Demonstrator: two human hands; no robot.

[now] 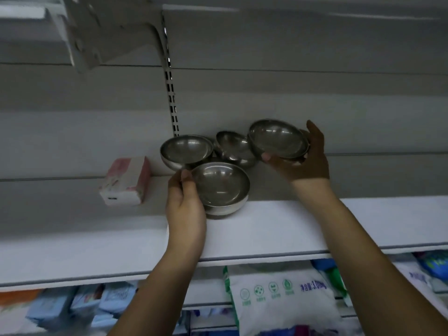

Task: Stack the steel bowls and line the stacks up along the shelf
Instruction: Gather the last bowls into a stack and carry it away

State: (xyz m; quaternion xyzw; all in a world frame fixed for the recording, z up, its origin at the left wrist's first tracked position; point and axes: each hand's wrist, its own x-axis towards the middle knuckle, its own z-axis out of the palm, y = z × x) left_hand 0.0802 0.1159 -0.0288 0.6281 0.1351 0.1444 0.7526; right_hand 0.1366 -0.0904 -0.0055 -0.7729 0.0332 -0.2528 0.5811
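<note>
**Steel bowls on a white shelf (278, 229), seen from below its front edge.** Our left hand (185, 204) is gripping the front bowl (219, 187) by its left wall. The thumb is lying against the rim, and the other fingers are hidden beneath the bowl, clamped on the steel. This bowl is sitting upright about midway between the shelf's front and back edges. A second rim is showing under it, so it appears to be nesting in another bowl.

Our right hand (308, 156) is holding the raised bowl (277, 139) clear of the shelf, above its back edge, with the opening tilting toward us. The thumb is pressing the near rim and the fingers are curling round the far side. A further rim is showing behind it, so we may be holding two nested bowls.

Along the back edge, the left rear bowl (186, 150) is standing upright just beside the front bowl. The middle rear bowl (236, 147) is leaning tilted between it and the raised bowl.

A pink-and-white packet (126, 181) is lying toward the back edge, left of the bowls and apart from them. Under the shelf, a white bag with green print (278, 294) is lying among blurred packaged goods.
</note>
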